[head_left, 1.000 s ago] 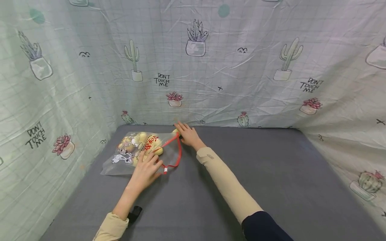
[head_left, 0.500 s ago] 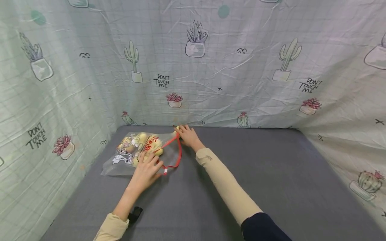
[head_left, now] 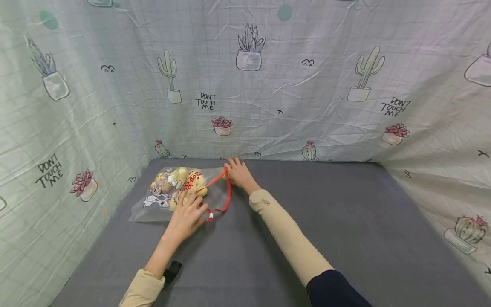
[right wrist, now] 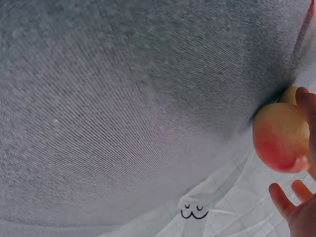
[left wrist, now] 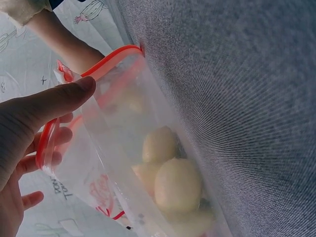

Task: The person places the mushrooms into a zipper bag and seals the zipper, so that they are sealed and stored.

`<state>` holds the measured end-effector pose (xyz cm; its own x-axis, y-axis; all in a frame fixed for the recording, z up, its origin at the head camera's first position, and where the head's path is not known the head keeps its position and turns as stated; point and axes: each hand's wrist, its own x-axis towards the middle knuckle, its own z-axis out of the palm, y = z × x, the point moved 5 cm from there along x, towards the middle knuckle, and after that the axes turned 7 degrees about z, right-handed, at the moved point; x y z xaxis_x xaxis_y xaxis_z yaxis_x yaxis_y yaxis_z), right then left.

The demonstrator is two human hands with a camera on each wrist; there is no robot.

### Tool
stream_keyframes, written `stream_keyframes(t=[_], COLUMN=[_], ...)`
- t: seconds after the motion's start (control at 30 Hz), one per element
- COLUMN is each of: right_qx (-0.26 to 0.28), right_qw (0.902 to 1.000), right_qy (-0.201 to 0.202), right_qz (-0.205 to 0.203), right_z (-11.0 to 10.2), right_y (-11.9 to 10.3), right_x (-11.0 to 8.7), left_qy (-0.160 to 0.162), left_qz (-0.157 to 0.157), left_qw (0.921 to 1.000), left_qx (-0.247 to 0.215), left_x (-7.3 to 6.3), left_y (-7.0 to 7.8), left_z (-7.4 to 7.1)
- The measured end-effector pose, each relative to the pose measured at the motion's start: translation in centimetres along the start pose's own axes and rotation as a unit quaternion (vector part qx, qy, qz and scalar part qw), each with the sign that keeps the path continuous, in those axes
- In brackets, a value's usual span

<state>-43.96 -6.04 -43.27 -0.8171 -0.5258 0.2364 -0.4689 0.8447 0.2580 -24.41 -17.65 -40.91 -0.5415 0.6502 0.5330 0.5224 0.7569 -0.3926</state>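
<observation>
A clear plastic bag (head_left: 145,211) with a red-trimmed mouth and cartoon print lies at the table's left rear. Several pale yellow round fruits (left wrist: 178,185) show through its wall. My left hand (head_left: 186,215) pinches the near side of the mouth, thumb (left wrist: 74,96) on the outside and fingers behind the red edge, so the mouth gapes. At the far side of the mouth, my right hand (head_left: 239,174) holds a yellow peach with a red blush (right wrist: 279,138) between thumb and fingers. Part of another yellow fruit (right wrist: 289,95) shows behind it. The right hand mostly hides the peach in the head view.
A grey cloth-covered table (head_left: 326,221) spreads to the right. Behind it hangs a pale curtain (head_left: 276,85) with cactus prints, close to the bag and right hand. A black strap-like object (head_left: 172,271) is beside the left wrist.
My right hand has shifted slightly at the bag's mouth, and the yellow fruit beside its fingers now shows less past them. My left hand and the bag have barely moved.
</observation>
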Motion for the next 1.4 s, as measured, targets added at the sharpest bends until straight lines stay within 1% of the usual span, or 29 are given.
stream_keyframes(t=[0.17, 0.3, 0.47, 0.73, 1.0, 1.1, 1.23, 1.33, 1.4], right_qx=[-0.016, -0.030, -0.032, -0.037, -0.021, -0.009, 0.019, 0.042, 0.063], right_qw=[0.9996, 0.9995, 0.9994, 0.9992, 0.9992, 0.9993, 0.9983, 0.9958, 0.9939], right_qy=[-0.025, -0.013, 0.010, 0.011, 0.021, 0.024, 0.045, 0.069, 0.077], right_qz=[0.001, 0.001, -0.002, -0.013, -0.027, -0.026, -0.032, -0.043, -0.049], right_z=[0.5, 0.8, 0.9, 0.9, 0.9, 0.8, 0.3, -0.1, -0.4], right_y=[0.2, 0.4, 0.7, 1.6, 2.6, 2.9, 3.1, 3.2, 3.2], right_x=[-0.6, -1.0, -1.5, -2.1, -2.7, -3.0, -3.5, -3.9, -4.1], left_qy=[0.002, -0.002, -0.012, -0.004, -0.010, -0.005, 0.006, 0.013, 0.015], left_qz=[0.000, 0.001, -0.003, -0.003, -0.001, 0.001, 0.008, 0.015, 0.019], left_qw=[1.0000, 1.0000, 0.9999, 1.0000, 0.9999, 0.9999, 0.9999, 0.9998, 0.9997], left_qx=[-0.002, 0.005, 0.009, 0.005, 0.011, 0.010, 0.003, 0.000, 0.002], left_x=[0.1, 0.2, 0.2, 0.2, 0.3, 0.3, 0.3, 0.3, 0.3], left_y=[0.0, 0.1, 0.2, 0.3, 0.3, 0.3, 0.4, 0.4, 0.5], left_z=[-0.1, -0.2, -0.2, -0.2, -0.2, -0.2, -0.2, -0.1, 0.0])
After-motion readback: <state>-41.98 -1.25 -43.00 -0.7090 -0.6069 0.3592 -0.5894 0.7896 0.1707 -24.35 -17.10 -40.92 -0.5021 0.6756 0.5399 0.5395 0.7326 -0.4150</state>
